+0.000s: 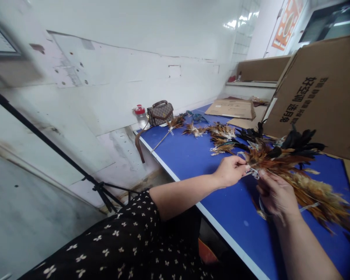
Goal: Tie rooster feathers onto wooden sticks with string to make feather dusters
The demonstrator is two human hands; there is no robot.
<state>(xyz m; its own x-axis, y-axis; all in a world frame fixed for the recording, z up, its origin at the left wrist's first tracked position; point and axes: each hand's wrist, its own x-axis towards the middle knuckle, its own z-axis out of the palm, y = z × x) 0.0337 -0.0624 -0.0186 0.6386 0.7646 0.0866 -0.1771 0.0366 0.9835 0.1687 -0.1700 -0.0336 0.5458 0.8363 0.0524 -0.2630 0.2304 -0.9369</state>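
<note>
Both hands meet at the tied end of a bunch of brown feathers (268,157) above the blue table. My left hand (231,171) is closed in a pinch on the base of the bunch, where a thin pale stick shows. Close beside it, my right hand (275,190) pinches at a whitish, clear-looking string (254,174) looped at that base. Part of the string hangs below the right palm. Black feathers (301,144) lie just behind, and a long tan and brown feather bunch (323,194) lies to the right of my right hand.
Several smaller feather bunches (194,129) run along the blue table (181,155). At its far end are a patterned handbag (161,113) and a red-lidded jar (140,116). A large cardboard box (317,93) stands at the right. A black tripod (99,186) is on the left.
</note>
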